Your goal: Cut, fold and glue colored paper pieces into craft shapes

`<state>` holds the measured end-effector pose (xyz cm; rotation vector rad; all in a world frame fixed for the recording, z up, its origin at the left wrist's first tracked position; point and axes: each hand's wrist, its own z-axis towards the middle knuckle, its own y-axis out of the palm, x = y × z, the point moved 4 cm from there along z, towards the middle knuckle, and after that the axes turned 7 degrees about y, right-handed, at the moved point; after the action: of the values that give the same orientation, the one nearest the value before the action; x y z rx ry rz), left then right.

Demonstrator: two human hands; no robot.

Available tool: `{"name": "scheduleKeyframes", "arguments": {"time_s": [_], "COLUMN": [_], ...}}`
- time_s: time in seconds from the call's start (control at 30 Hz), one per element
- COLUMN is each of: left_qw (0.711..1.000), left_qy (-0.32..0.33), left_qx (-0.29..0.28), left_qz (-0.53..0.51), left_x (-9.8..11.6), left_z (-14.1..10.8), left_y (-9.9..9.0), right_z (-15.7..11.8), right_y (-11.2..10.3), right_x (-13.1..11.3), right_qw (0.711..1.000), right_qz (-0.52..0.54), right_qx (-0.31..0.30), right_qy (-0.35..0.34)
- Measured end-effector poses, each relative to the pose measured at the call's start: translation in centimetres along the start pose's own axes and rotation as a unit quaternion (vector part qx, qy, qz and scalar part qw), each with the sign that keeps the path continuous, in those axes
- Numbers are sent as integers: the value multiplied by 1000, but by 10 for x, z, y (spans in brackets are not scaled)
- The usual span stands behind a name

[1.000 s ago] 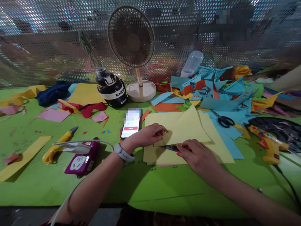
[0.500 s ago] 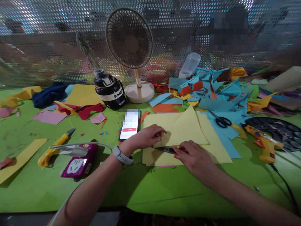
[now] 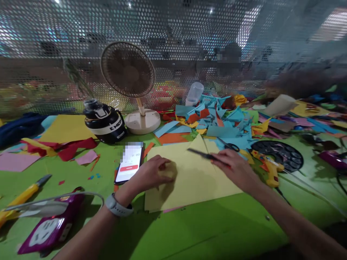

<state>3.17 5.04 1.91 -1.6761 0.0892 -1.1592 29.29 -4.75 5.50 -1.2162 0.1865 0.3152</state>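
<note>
Over the yellow paper sheets point(image 3: 189, 184), my right hand point(image 3: 237, 169) is closed on a pair of dark scissors point(image 3: 202, 154) with a bit of red at the handle. The blades look shut and point left, raised above the paper. My left hand point(image 3: 153, 173), with a watch point(image 3: 118, 206) on its wrist, is at the left part of the sheets. Its thumb and fingers are curved and apart, with nothing seen between them. Whether its fingertips touch the paper I cannot tell. A phone point(image 3: 129, 168) with a lit screen lies just left of this hand.
Behind the sheets lie a second pair of scissors point(image 3: 230, 145) and a heap of blue paper pieces point(image 3: 222, 131). A yellow glue gun point(image 3: 271, 169) and a black round tray point(image 3: 291, 159) are rightward. A fan point(image 3: 143, 121), black bottle point(image 3: 104, 124), purple power strip point(image 3: 54, 224) and yellow-handled tool point(image 3: 23, 196) stand or lie leftward.
My right hand has lifted the scissors up off the near part of the yellow paper. My left hand's fingers have spread more. The view has turned to the right.
</note>
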Motion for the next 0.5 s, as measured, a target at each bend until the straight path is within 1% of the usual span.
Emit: {"name": "scheduleKeyframes", "arguments": {"time_s": [0.1,0.17,0.23,0.3,0.37,0.43,0.5], "left_qw": [998,999,999,999,999,1000,998], "left_qy": [-34,-26,-8,4,3,-11,-29], "left_qx": [-31,-22,5,28,36,22,-2], "left_qz": [-41,-40,-30,-21,-11,-20,-51], "left_x": [-7,-9,-9,-9,-9,-9,-9], "left_z": [3,4,4,4,5,6,7], "left_y": [4,4,2,1,0,1,3], "right_z": [29,46,58,66,69,69,65], "right_y": [-4,-3,-2,-1,3,10,22], "right_x": [43,67,82,91,89,77,54], "right_qw": [987,971,962,959,962,973,988], "right_qz": [-70,-94,-101,-102,-99,-88,-66], "right_qx": [69,90,101,106,104,86,46], "right_qy": [130,201,233,243,234,195,128]}}
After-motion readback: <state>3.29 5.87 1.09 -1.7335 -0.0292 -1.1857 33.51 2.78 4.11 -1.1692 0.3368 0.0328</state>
